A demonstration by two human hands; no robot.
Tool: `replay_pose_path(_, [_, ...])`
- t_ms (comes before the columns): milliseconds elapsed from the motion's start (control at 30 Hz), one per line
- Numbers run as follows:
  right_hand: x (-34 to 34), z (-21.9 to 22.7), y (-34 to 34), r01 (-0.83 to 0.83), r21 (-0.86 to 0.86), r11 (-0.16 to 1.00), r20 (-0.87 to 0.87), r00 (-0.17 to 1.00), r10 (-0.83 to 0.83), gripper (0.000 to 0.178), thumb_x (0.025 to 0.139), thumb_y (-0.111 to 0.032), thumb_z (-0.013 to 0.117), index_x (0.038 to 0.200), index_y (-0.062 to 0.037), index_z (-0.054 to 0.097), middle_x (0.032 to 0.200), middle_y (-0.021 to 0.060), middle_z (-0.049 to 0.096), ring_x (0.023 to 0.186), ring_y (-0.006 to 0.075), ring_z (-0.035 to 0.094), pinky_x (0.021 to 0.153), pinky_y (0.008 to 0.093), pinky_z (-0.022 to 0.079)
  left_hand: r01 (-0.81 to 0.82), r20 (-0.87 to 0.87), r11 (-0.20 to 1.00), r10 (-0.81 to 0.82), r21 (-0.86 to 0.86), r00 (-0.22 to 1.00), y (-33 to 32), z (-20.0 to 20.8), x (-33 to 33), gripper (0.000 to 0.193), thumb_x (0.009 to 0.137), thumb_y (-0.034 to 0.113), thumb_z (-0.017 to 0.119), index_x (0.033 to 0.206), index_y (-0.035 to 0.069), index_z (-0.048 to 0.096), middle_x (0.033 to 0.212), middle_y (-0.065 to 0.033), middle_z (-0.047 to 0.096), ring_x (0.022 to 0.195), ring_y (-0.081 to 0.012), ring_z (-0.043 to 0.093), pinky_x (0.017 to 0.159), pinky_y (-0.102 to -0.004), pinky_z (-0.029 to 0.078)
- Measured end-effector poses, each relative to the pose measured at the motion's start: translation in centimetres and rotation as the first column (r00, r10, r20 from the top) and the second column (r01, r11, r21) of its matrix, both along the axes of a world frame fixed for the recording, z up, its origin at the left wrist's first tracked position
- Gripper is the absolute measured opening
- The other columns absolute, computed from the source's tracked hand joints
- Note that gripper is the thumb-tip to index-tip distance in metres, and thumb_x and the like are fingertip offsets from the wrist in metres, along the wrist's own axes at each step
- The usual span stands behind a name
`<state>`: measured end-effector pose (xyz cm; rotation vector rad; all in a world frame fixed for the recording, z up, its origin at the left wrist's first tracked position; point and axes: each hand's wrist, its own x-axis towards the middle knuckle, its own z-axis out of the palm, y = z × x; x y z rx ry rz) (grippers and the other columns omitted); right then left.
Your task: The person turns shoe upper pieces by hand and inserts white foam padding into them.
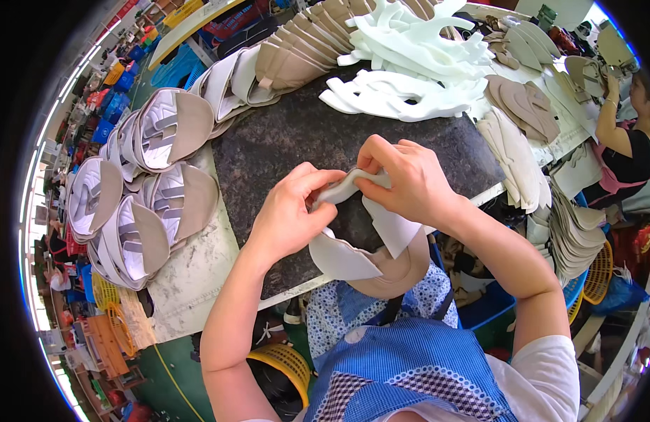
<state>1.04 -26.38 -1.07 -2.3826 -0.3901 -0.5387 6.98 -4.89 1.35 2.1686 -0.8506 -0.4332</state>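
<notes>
Over the dark work board, both my hands grip a padded, curved fabric piece [342, 259] with off-white bands and a rounded beige end. The bands bend round into a loop, and its beige end points toward my apron. My left hand [291, 212] pinches the left of the loop's far edge between thumb and fingers. Close beside it, my right hand [411, 181] pinches the same edge further right. Part of the edge is hidden behind my fingers. Beyond my hands lie white foam cut-outs [402, 95] with holes in them.
The dark board [258, 165] rests on a pale table [187, 299]. Nested beige pieces with white linings [173, 130] line the left, and a beige row [304, 53] runs along the back. Flat pieces [522, 109] lie right. A co-worker [624, 148] handles a piece at far right.
</notes>
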Motion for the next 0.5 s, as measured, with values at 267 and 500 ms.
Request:
replay_pose_path(267, [-0.5,1.7,0.2,0.111,0.113,0.987,0.361,0.921,-0.145,0.041,0.065,-0.005,0.080,0.101,-0.0073,0.061,0.098,0.0113,0.060,0.096,0.0342,0.055,0.080,0.0422,0.049,-0.079,0.086,0.997,0.081,-0.025,0.993,0.2,-0.6,-0.7,0.020,0.083,0.014,0.078,0.091,0.001,0.064,0.084,-0.0038,0.061,0.074,-0.0157,0.063,0.067,-0.0303,0.050])
replay_pose_path(500, [-6.8,-0.5,5.9,-0.168,0.395,0.903,-0.242,0.929,0.279,0.051,0.090,-0.030,0.069,0.128,-0.0033,0.047,0.107,0.0231,0.062,0.102,0.0441,0.063,0.086,0.0491,0.051,-0.228,0.202,0.973,0.233,-0.048,0.951,-0.4,-0.8,-1.0,0.035,0.090,0.018,0.073,0.121,0.004,0.069,0.089,-0.0047,0.060,0.071,-0.0124,0.055,0.063,-0.0271,0.045])
